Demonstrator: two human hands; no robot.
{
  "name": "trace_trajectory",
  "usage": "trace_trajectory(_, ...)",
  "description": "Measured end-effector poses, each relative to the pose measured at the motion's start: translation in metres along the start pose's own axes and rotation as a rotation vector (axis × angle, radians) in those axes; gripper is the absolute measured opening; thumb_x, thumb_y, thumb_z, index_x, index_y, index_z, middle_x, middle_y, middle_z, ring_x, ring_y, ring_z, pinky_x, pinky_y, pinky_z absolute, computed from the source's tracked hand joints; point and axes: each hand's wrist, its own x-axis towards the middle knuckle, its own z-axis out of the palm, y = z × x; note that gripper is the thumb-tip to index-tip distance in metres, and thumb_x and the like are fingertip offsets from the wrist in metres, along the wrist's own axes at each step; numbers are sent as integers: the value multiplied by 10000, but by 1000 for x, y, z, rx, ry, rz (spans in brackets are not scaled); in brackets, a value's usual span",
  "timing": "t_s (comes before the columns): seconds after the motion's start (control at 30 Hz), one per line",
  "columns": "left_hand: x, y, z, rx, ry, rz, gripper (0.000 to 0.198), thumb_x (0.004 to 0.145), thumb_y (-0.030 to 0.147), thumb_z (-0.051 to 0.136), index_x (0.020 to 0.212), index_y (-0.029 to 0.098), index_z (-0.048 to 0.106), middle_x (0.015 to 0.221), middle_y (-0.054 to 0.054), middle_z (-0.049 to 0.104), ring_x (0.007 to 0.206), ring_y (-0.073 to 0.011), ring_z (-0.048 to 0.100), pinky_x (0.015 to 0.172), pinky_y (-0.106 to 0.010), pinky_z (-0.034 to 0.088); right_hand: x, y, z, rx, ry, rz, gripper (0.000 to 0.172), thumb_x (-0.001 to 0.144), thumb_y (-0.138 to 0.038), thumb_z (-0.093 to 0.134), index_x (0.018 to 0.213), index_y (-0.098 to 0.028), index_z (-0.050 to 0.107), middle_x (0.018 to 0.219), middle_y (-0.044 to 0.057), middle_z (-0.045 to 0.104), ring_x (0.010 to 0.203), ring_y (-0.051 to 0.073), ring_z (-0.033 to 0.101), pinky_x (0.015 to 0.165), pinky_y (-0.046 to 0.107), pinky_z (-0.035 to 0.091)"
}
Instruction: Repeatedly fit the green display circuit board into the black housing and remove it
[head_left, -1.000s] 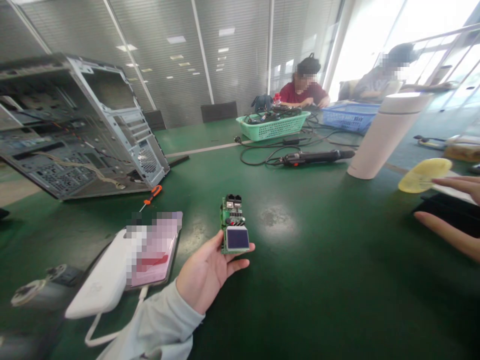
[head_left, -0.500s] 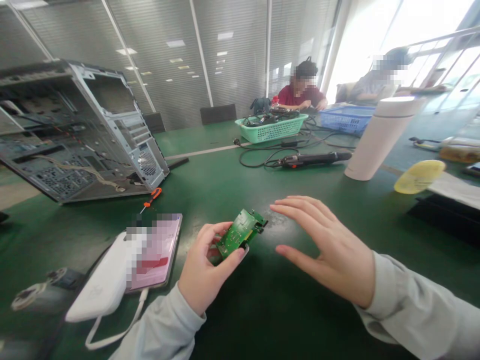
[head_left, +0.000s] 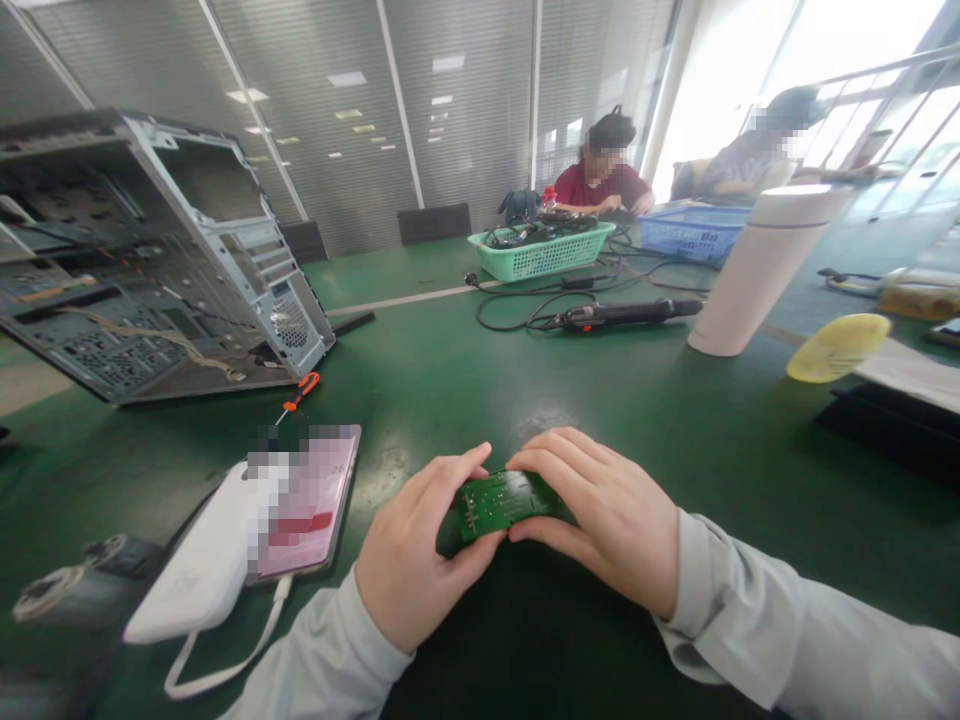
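Observation:
A small green circuit board (head_left: 504, 502) is held between my two hands, just above the dark green tabletop, its soldered side facing up. My left hand (head_left: 420, 540) grips the board's left end, thumb at the near edge and fingers at the far edge. Around the right end are the fingers and thumb of my right hand (head_left: 596, 510), which cover that end. What lies on the board's underside is hidden.
An open computer case (head_left: 172, 270) stands at left, with an orange-handled screwdriver (head_left: 301, 390) beside it. Nearer are a white power bank (head_left: 195, 560) and a phone (head_left: 322, 500). Behind lie an electric screwdriver (head_left: 622, 315), a green basket (head_left: 544, 255) and a pale bottle (head_left: 757, 280). Two people sit beyond.
My right hand has moved left and closed on the board's right end. The board has turned from a steep slant to nearly level across my view.

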Motion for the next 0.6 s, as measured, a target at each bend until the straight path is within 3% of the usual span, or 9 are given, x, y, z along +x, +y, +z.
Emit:
trace_trajectory(0.27,2,-3,2,16,79,4,674,663,175,723,1289,236,481,1170,-89,591,1099,-269,521,967,-409,379,-4,2,-7,145,-57,119,261,884,-343,569,1027,-158,453,1035,57,504,911,150,499,752,276,429)
trace_trajectory(0.4,5,-3,2,-122,98,-103,759,600,178,758,1297,217,459,1206,-108,544,1159,-298,471,981,-445,360,-2,4,-6,471,-98,452,321,911,-442,460,1061,-158,459,950,46,539,814,131,524,706,255,434)
trace_trajectory(0.6,1,-2,3,-167,90,-129,636,664,167,701,1264,224,500,1203,-100,556,1154,-289,470,981,-425,352,2,14,4,1082,-270,852,627,839,-713,335,830,-103,485,680,66,548,586,118,535,548,214,432)
